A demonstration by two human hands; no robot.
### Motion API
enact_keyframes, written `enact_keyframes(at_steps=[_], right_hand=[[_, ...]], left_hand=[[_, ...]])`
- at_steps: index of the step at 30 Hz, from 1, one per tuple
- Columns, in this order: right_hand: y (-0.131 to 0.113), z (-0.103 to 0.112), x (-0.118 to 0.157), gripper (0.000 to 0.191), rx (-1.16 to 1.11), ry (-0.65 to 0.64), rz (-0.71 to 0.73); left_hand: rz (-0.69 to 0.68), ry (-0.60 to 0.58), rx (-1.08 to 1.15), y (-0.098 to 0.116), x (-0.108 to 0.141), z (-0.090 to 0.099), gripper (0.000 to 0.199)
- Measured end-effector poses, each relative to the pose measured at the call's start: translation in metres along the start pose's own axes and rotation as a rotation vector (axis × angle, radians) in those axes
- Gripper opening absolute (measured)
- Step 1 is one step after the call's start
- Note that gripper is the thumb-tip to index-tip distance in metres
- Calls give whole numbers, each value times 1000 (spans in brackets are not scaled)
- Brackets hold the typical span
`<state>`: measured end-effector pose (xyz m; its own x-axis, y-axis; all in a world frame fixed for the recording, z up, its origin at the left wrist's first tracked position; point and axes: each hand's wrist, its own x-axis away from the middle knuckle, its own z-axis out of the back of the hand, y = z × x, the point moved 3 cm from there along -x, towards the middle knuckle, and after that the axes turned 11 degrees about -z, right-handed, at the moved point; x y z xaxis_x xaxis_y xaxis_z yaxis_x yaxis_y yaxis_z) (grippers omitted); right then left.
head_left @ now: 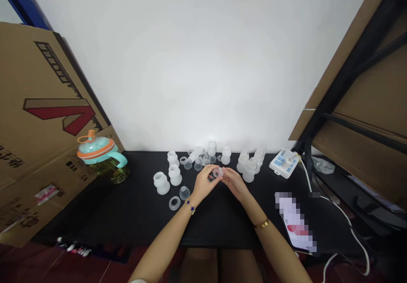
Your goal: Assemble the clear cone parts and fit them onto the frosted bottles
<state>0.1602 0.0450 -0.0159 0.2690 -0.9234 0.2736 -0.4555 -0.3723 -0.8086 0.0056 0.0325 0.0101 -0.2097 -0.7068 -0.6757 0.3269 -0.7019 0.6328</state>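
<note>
My left hand (203, 184) is closed round a small clear plastic part (218, 172) above the middle of the black table. The fingertips of my right hand (234, 182) press against the same part from the right. Left of my hands lie a clear dome-shaped cap (184, 192) and a translucent ring (174, 203). Three open white bottles stand beyond them, the nearest one (161, 183) at the left. Several clear caps and rings (198, 163) are grouped behind my hands. To the right, several white bottles (249, 170) with clear tops stand together.
A large jug (104, 158) with an orange and teal lid stands at the left, beside a cardboard box (38, 117). On the right are a white case (284, 163), a white cable (341, 208) and a phone (294, 223). A white wall (203, 71) closes off the back.
</note>
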Motion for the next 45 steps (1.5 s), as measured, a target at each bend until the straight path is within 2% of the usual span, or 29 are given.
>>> enact_keyframes(at_steps=[20,45], right_hand=[[0,1,0,21,-27,-49,-47],[0,4,-2,25,-18,-79,-65]], left_hand=[[2,7,-14,0,0,1,36],[-30,-14,-28,4,-1,2,36]])
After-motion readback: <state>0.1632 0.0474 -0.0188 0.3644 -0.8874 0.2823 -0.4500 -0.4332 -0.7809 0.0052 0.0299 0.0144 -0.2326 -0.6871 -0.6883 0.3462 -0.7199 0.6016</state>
